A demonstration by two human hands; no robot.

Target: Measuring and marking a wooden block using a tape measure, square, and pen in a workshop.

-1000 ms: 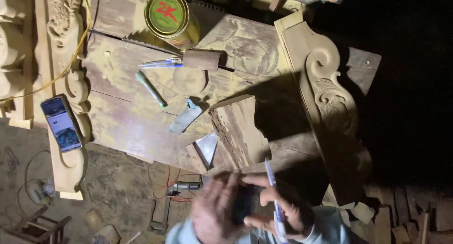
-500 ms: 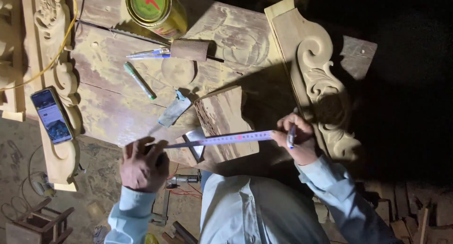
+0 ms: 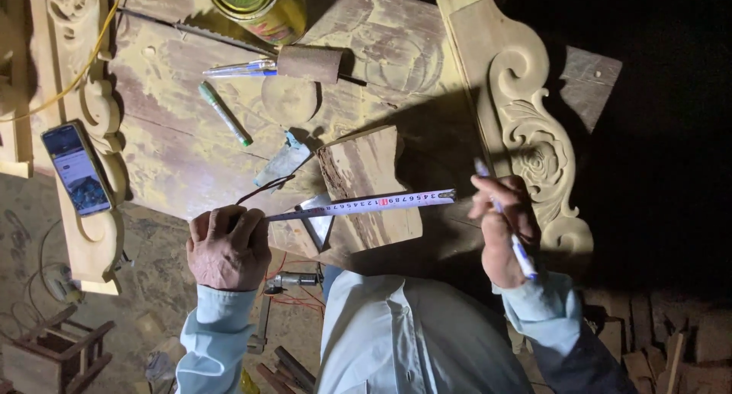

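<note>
Since the last glimpse our right hand [image 3: 505,230] has let go of the tape measure [image 3: 366,206]. Our left hand [image 3: 227,245] stays clenched around its case, keeping the blade stretched across the wooden block [image 3: 370,188]; one pen [image 3: 509,230] is pinched in the right, three more markers [image 3: 238,68] lie on the workbench [image 3: 175,158].

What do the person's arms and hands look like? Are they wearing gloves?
No gloves: the left hand and right hand are bare. Both arms wear long, pale blue shirt sleeves with cuffs at the wrists.
</note>
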